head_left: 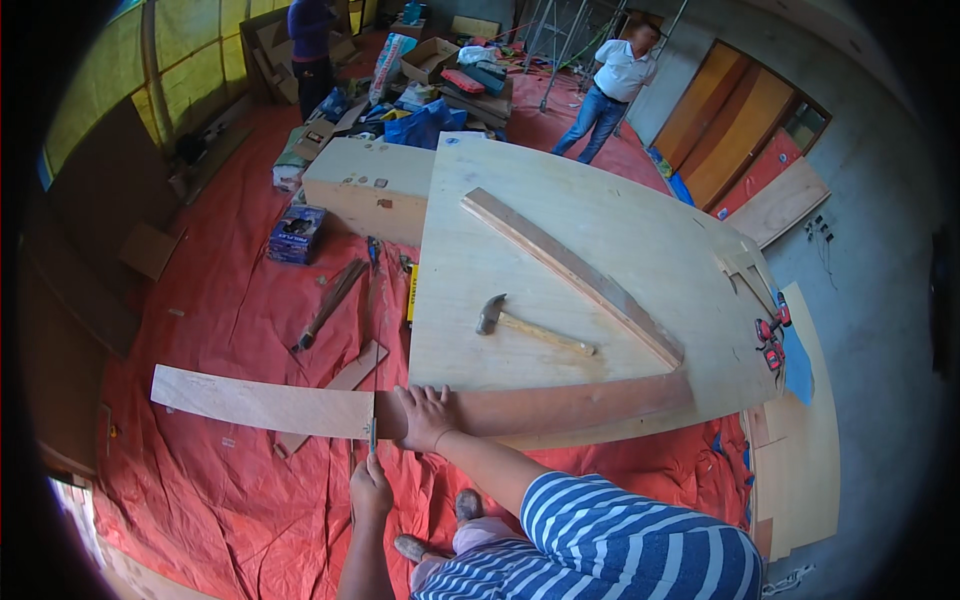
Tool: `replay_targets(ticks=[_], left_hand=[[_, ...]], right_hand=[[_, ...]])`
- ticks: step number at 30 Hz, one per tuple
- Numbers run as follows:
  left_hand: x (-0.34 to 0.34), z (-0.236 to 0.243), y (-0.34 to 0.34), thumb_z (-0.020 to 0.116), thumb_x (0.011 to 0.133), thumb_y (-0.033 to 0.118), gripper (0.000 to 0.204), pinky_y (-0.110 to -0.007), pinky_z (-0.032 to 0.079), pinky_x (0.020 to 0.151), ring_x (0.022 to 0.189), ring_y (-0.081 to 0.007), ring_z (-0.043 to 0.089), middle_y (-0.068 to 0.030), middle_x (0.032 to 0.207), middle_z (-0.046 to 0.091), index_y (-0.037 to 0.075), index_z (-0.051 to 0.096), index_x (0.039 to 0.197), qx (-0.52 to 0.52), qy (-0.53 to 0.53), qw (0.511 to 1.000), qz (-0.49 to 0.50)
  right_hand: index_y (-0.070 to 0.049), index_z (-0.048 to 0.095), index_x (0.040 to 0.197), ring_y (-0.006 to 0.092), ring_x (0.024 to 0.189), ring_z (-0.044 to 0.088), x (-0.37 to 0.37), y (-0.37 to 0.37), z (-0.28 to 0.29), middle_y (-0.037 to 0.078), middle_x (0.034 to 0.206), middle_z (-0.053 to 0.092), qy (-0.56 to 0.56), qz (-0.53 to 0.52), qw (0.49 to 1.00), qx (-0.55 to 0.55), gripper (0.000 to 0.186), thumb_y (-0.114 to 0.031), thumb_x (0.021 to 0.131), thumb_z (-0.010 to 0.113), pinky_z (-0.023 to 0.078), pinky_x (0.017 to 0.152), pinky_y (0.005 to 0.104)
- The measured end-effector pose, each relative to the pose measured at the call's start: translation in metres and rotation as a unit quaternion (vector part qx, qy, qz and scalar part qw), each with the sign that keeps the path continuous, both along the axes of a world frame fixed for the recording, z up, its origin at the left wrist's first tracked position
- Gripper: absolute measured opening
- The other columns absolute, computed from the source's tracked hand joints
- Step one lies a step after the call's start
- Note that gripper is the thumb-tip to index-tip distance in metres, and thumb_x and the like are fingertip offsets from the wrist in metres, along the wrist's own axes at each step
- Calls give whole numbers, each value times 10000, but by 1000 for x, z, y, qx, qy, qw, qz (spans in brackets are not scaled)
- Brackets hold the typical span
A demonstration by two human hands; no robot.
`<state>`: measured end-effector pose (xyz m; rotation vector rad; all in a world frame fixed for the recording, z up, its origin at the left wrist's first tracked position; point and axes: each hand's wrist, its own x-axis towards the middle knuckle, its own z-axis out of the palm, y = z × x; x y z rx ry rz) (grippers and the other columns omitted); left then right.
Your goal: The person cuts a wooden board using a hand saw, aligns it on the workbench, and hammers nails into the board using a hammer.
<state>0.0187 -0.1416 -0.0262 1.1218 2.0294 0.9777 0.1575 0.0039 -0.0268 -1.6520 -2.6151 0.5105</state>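
Note:
A long wooden plank (pixel 260 398) lies across the near side of a plywood-topped work table, its pale left part jutting out past the table. Palm down, my right hand (pixel 424 418) presses on the plank's browner part, fingers spread. Just to the left of it, my left hand (pixel 371 492) is closed below the plank's near edge. It grips a thin, straight metal tool (pixel 373 430), seen edge-on and set across the plank; its exact kind is hard to make out. A claw hammer (pixel 530 325) and a narrow wooden strip (pixel 570 275) rest on the plywood top (pixel 620 220).
Red sheeting (pixel 200 480) covers the floor, with offcuts and a blue box (pixel 296 234) on it. Red cordless drills (pixel 772 345) lie at the table's right. A person (pixel 612 85) stands at the back, another (pixel 312 50) at far left near piled boxes and bags (pixel 425 120).

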Motion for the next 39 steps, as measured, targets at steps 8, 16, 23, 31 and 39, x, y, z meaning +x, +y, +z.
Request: replay_targets(ticks=[8, 16, 23, 31, 39], left_hand=[[1, 1, 0, 385, 1057, 443, 600, -523, 473, 652, 738, -469, 631, -297, 760, 627, -68, 605, 834, -3, 0, 1000, 2], [-2, -6, -1, 390, 1056, 451, 605, -521, 477, 662, 757, -468, 635, -299, 772, 631, -67, 611, 832, 4, -2, 1000, 8], [-1, -7, 0, 399, 1053, 440, 596, -517, 490, 684, 792, -467, 648, -298, 796, 645, -71, 632, 853, 8, -5, 1000, 4], [-1, -8, -1, 385, 1055, 434, 597, -506, 490, 686, 784, -453, 651, -278, 794, 659, -69, 641, 859, 5, 3, 1000, 0], [-2, -10, 0, 377, 1057, 439, 605, -508, 489, 674, 769, -452, 650, -273, 789, 659, -68, 639, 857, 2, -8, 1000, 3]], right_hand=[[-146, 312, 1500, 338, 1324, 389, 1, 1, -6, 126, 1367, 450, 4, 0, 1000, 16, 1094, -580, 620, 796, 154, 1135, 703], [-139, 307, 1511, 330, 1335, 386, 0, 0, 0, 124, 1377, 452, 6, 0, 1000, 3, 1085, -551, 632, 792, 143, 1149, 684], [-149, 299, 1513, 341, 1342, 389, 0, 1, -1, 130, 1393, 451, -4, 0, 1000, 6, 1097, -584, 637, 797, 149, 1152, 688], [-140, 306, 1508, 342, 1343, 388, 1, -2, 1, 132, 1381, 456, 5, -1, 1000, 8, 1092, -566, 631, 800, 118, 1163, 692], [-121, 314, 1499, 346, 1326, 396, 1, -1, -6, 141, 1353, 463, 16, 7, 1000, 25, 1100, -555, 616, 806, 93, 1176, 680]])
